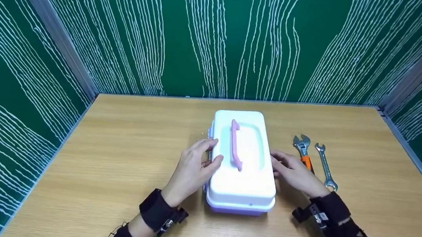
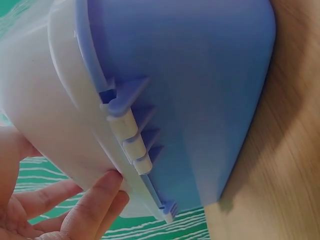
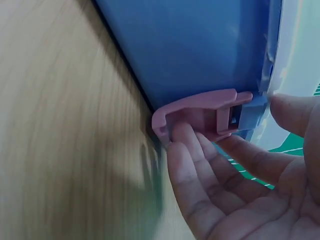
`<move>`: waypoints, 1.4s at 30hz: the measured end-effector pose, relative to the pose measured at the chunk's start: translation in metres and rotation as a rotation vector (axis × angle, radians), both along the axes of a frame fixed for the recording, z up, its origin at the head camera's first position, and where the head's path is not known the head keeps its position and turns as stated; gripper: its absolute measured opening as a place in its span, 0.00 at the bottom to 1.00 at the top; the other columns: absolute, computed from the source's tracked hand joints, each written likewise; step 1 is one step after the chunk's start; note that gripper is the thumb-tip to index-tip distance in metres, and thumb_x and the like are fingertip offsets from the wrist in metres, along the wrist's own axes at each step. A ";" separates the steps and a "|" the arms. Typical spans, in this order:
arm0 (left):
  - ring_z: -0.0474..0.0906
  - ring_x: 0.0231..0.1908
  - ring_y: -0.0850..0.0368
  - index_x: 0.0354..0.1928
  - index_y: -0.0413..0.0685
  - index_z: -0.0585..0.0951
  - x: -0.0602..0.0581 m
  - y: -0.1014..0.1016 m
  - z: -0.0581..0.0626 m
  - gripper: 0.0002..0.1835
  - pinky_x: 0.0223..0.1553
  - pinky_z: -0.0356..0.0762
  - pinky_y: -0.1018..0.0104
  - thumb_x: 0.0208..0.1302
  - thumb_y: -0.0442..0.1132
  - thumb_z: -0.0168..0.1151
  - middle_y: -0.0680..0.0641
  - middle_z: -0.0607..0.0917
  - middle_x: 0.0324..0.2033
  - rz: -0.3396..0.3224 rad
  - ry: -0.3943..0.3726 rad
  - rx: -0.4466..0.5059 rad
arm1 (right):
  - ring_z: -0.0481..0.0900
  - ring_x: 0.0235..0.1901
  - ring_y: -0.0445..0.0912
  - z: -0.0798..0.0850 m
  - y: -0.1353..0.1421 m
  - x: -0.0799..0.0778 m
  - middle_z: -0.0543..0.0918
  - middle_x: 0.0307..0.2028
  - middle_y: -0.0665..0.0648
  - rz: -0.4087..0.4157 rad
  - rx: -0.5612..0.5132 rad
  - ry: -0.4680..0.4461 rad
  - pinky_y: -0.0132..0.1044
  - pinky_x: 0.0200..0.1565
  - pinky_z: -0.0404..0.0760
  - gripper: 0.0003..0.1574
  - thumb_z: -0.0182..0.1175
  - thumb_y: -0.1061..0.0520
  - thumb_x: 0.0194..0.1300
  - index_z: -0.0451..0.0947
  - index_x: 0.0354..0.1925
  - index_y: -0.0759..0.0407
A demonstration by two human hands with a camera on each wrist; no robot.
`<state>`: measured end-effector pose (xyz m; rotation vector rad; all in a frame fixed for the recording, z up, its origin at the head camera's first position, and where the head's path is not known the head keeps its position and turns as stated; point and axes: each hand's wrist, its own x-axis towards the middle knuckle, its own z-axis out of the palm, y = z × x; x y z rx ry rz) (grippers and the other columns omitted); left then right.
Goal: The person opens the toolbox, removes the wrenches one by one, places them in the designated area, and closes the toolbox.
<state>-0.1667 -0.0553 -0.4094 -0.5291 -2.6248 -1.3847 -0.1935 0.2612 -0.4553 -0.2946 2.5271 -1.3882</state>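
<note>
A toolbox with a white lid (image 1: 241,185), a blue-purple body (image 2: 200,100) and a pink carry handle (image 1: 234,144) stands lengthwise on the table, its lid down. My left hand (image 1: 194,167) rests on the lid's left edge, thumb and fingertips spread along it near the white and blue hinge (image 2: 132,142). On the opposite side, my right hand (image 1: 298,173) has its fingers curled behind a pink latch (image 3: 200,107), which tilts out from the body. The right thumb (image 3: 290,112) touches the lid's rim above that latch.
Right of the toolbox lie an adjustable wrench (image 1: 302,145) with an orange and black grip and a double open-ended wrench (image 1: 326,167). Green panels with white wavy lines (image 1: 201,39) rise behind and beside the wooden table (image 1: 139,135).
</note>
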 end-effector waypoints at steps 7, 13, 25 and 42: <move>0.86 0.60 0.47 0.69 0.42 0.80 0.000 -0.001 0.000 0.25 0.52 0.90 0.67 0.76 0.44 0.66 0.38 0.83 0.65 -0.003 -0.006 -0.005 | 0.84 0.58 0.54 -0.001 0.001 -0.002 0.81 0.64 0.67 -0.016 0.039 0.049 0.50 0.63 0.85 0.35 0.52 0.42 0.86 0.73 0.73 0.66; 0.86 0.59 0.49 0.70 0.43 0.80 0.000 -0.001 0.001 0.25 0.53 0.90 0.66 0.76 0.45 0.66 0.39 0.84 0.64 0.003 -0.019 -0.012 | 0.80 0.65 0.60 -0.001 0.003 -0.002 0.81 0.65 0.65 -0.034 0.067 0.066 0.60 0.70 0.77 0.35 0.53 0.38 0.84 0.75 0.70 0.62; 0.87 0.59 0.49 0.71 0.44 0.79 0.000 -0.004 0.001 0.26 0.54 0.90 0.62 0.76 0.46 0.67 0.39 0.83 0.66 -0.007 -0.060 0.004 | 0.79 0.66 0.58 0.019 0.021 0.000 0.83 0.65 0.63 -0.075 -0.012 0.035 0.43 0.64 0.84 0.36 0.53 0.38 0.84 0.71 0.74 0.60; 0.88 0.59 0.51 0.70 0.46 0.81 -0.004 -0.006 0.002 0.26 0.60 0.88 0.60 0.76 0.49 0.67 0.40 0.82 0.68 -0.039 -0.065 0.009 | 0.87 0.54 0.43 0.022 0.011 0.002 0.77 0.67 0.70 -0.081 -0.296 -0.098 0.36 0.59 0.89 0.39 0.57 0.42 0.83 0.65 0.77 0.63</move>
